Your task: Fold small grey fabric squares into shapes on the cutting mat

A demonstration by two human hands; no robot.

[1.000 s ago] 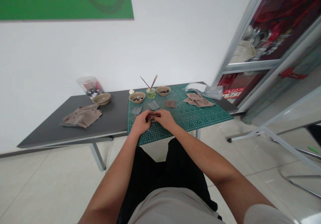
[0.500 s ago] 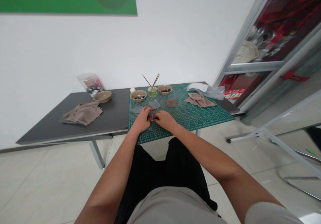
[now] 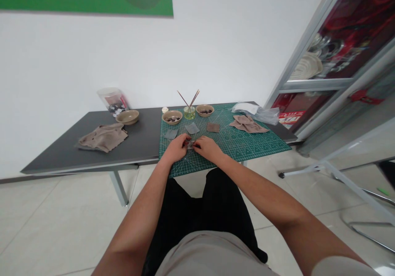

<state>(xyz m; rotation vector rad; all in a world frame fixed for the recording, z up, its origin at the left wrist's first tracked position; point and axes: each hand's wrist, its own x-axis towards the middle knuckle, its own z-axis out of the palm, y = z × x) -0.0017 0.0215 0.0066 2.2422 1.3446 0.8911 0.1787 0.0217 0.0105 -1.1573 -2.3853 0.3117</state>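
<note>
My left hand (image 3: pixel 176 148) and my right hand (image 3: pixel 207 147) meet over the green cutting mat (image 3: pixel 247 144), fingers pinched together on a small piece (image 3: pixel 190 145) between them, too small to name. Just beyond lie three small patches: a grey one (image 3: pixel 170 134), another grey one (image 3: pixel 192 128) and a brown one (image 3: pixel 212 127). Behind them stand two tan bowls (image 3: pixel 172 117) (image 3: pixel 205 110) with dark bits and a small glass (image 3: pixel 189 112) holding thin sticks.
A grey table (image 3: pixel 135 144) carries a beige cloth (image 3: pixel 103 137), a tan bowl (image 3: pixel 127 116) and a clear jar (image 3: pixel 112 101) at the left. Another beige cloth (image 3: pixel 247 123) and a plastic bag (image 3: pixel 259 112) lie at the right. A glass-fronted metal cabinet (image 3: pixel 333 70) stands to the right.
The reddish-brown piece seen between my fingers a second ago no longer shows; a small greyish piece does. Both hands stay pinched together, barely shifting on the mat.
</note>
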